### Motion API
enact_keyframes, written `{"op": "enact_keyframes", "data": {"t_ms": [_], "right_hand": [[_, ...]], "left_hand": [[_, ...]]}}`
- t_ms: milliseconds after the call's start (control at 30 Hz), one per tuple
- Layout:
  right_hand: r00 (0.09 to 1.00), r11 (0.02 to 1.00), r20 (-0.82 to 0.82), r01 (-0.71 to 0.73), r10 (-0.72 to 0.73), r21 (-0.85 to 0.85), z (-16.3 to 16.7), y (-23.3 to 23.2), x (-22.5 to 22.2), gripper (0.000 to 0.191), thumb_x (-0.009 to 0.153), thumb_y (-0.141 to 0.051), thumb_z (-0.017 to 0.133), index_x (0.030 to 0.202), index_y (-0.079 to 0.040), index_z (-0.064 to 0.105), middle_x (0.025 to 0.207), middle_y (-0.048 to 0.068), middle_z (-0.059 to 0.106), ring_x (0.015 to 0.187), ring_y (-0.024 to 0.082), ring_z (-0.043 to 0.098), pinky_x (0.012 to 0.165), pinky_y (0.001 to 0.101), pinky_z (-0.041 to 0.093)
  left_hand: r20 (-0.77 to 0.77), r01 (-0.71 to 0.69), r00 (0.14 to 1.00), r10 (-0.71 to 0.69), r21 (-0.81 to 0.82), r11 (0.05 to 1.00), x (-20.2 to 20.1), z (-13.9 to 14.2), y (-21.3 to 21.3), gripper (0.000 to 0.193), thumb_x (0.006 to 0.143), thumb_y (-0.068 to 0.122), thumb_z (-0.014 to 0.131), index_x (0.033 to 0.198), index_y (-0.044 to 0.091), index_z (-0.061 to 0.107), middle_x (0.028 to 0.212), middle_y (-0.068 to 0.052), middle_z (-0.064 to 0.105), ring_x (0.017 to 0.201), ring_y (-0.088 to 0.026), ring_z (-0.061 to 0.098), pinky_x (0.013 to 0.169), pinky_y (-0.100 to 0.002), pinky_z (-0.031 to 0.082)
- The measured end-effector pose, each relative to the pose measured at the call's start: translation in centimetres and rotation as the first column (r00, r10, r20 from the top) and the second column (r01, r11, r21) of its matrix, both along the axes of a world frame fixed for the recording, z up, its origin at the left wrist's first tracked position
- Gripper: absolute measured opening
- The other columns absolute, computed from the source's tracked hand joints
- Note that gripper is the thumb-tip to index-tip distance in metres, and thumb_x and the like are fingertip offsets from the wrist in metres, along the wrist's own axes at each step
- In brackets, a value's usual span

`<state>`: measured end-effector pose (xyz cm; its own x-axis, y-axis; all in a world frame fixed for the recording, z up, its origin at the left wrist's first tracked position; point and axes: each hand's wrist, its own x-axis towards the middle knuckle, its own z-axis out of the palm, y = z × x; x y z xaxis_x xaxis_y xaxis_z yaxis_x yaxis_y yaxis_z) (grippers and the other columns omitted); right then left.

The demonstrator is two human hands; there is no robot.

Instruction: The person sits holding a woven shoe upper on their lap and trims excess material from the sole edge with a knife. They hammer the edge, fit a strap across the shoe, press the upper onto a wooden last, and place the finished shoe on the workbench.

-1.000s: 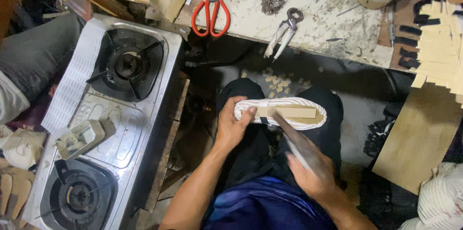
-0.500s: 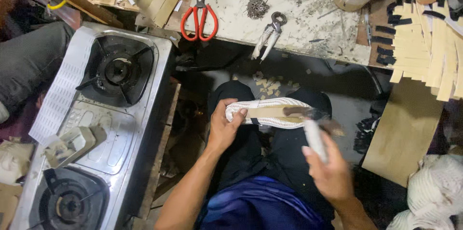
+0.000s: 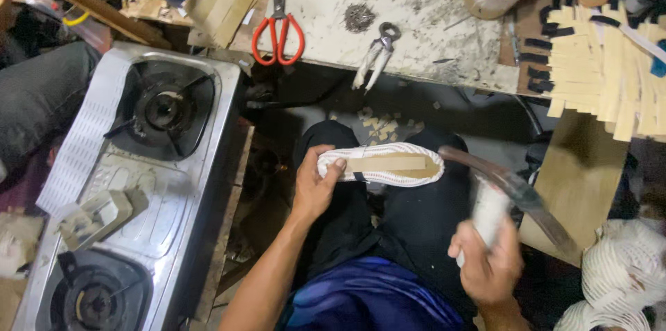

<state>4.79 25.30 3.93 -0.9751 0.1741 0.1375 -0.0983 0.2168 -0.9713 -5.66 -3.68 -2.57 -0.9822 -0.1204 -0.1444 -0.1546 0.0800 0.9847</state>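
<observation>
left hand [image 3: 316, 189]: closed on sole [image 3: 381, 164], toe end hidden. right hand [image 3: 489, 261]: fist on blurred knife [image 3: 517, 196], handle mostly covered.

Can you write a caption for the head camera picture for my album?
Left hand steadies a woven white shoe on the lap; right hand grips a curved knife.

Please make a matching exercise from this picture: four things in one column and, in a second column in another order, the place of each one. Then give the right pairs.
Things:
1. scissors
2. woven shoe sole
3. curved knife
4. gas stove

Places:
A. in the right hand
B. on the lap, gripped at one end by the left hand
C. on the stained white worktop, beside the pliers
D. at the person's left side

Pairs: 1-C, 2-B, 3-A, 4-D
</observation>
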Motion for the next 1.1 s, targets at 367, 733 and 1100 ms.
{"op": "enact_keyframes", "data": {"t_ms": [367, 733, 1100], "right_hand": [[0.935, 0.983, -0.337, -0.152, 0.109, -0.103, 2.9, -0.5, -0.2, 0.047, 0.102, -0.021, 0.058, 0.137, -0.001, 0.034, 0.085, 0.017, 0.060, 0.065, 0.023, 0.063, 0.063, 0.0387, 0.059], [0.965, 0.888, -0.040, -0.224, 0.261, 0.402, -0.7, -7.4, -3.7, 0.051, 0.087, -0.025, 0.074, 0.129, -0.002, 0.056, 0.086, 0.020, 0.072, 0.074, 0.032, 0.072, 0.065, 0.0412, 0.060], [0.962, 0.648, -0.214, 0.055, 0.170, 0.760, 1.8, -1.9, -15.5, 0.051, 0.095, -0.025, 0.076, 0.141, -0.008, 0.061, 0.107, 0.020, 0.070, 0.086, 0.041, 0.070, 0.071, 0.0481, 0.056]], "left_hand": [[0.194, 0.078, 0.980, -0.051, -0.136, 0.988, -1.4, 3.7, -1.3, 0.040, 0.091, 0.028, 0.068, 0.121, 0.002, 0.063, 0.095, -0.011, 0.076, 0.086, -0.014, 0.071, 0.080, -0.029, 0.056], [-0.039, 0.173, 0.982, -0.184, -0.193, 0.966, -1.1, 1.8, -1.3, 0.053, 0.108, 0.041, 0.034, 0.131, 0.002, 0.061, 0.116, -0.016, 0.070, 0.110, -0.026, 0.066, 0.098, -0.038, 0.049], [-0.053, 0.277, 0.867, -0.495, -0.775, 0.568, -2.1, 6.0, -2.0, 0.037, 0.088, 0.028, 0.072, 0.120, 0.011, 0.068, 0.119, -0.014, 0.072, 0.120, -0.036, 0.062, 0.102, -0.048, 0.046]]}}
